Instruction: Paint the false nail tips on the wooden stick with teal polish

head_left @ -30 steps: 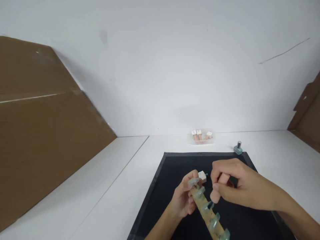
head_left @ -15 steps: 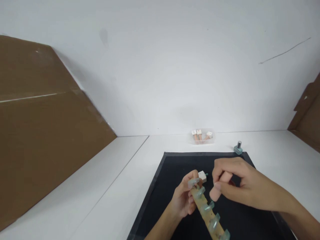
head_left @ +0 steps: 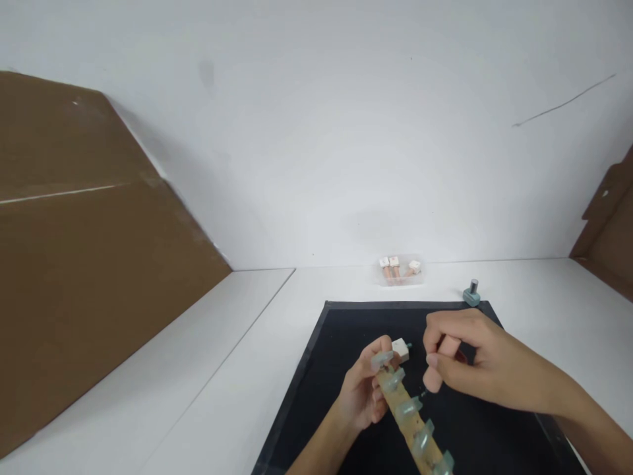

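My left hand (head_left: 363,389) is closed around the upper end of a yellowish wooden strip (head_left: 410,422). Several translucent green clip-like pieces (head_left: 422,437) stand in a row along it, the third with a thin green tip pointing right. In my right hand (head_left: 475,363), between thumb and fingers, is a pink cylinder (head_left: 433,378), its lower end close to that tip but apart from it. Just beyond my left fingertips shows a white block (head_left: 400,349) with a small green tip; whether it is attached to the strip I cannot tell.
A black mat (head_left: 346,330) lies under my hands on the white table (head_left: 222,376). Behind it is a clear plastic box (head_left: 400,280) with several white-headed pink pieces. A green piece with a metal post (head_left: 471,294) stands at the mat's far right corner. Cardboard (head_left: 99,251) rises at left.
My right hand has drawn the pink cylinder slightly right, away from the strip's third green piece, whose thin tip now shows. My left hand and the strip have barely moved.
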Demonstrator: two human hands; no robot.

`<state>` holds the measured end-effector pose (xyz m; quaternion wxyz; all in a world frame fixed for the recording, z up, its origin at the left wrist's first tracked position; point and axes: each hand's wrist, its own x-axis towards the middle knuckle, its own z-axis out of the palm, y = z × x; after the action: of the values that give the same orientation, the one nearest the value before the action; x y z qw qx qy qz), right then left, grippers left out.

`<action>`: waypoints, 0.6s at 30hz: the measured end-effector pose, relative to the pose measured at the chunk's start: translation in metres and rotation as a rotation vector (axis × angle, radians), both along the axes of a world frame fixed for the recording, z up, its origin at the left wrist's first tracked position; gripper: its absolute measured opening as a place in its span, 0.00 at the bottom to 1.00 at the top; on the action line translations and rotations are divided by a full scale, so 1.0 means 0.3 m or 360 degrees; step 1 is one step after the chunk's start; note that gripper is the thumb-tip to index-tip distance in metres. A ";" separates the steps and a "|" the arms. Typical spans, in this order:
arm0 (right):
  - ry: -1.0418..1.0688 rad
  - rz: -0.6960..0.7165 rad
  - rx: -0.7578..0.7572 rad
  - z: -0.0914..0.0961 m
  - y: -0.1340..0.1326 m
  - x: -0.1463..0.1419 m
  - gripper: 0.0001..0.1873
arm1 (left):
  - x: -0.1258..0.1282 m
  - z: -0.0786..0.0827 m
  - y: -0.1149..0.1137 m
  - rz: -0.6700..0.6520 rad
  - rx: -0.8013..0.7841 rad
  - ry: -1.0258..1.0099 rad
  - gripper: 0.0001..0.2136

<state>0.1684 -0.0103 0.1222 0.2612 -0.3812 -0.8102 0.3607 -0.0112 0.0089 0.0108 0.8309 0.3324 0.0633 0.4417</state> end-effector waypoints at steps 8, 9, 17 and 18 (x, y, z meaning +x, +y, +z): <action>0.0084 -0.0004 0.0029 0.005 -0.004 0.008 0.10 | -0.008 0.000 0.003 -0.0012 -0.0006 -0.0011 0.12; 0.0093 0.0017 0.0024 0.007 -0.004 0.007 0.10 | -0.008 -0.001 0.005 -0.0010 -0.0016 0.0002 0.12; 0.0166 0.0209 -0.0068 -0.002 -0.007 -0.006 0.09 | 0.009 -0.010 0.023 0.0003 -0.0044 -0.0036 0.10; 0.0175 0.0229 -0.0089 -0.005 -0.007 -0.008 0.09 | 0.011 -0.010 0.024 0.0001 -0.0050 -0.0031 0.10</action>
<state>0.1659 -0.0125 0.1207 0.2679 -0.3089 -0.8096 0.4212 -0.0079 0.0161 0.0079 0.8364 0.3150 0.0621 0.4443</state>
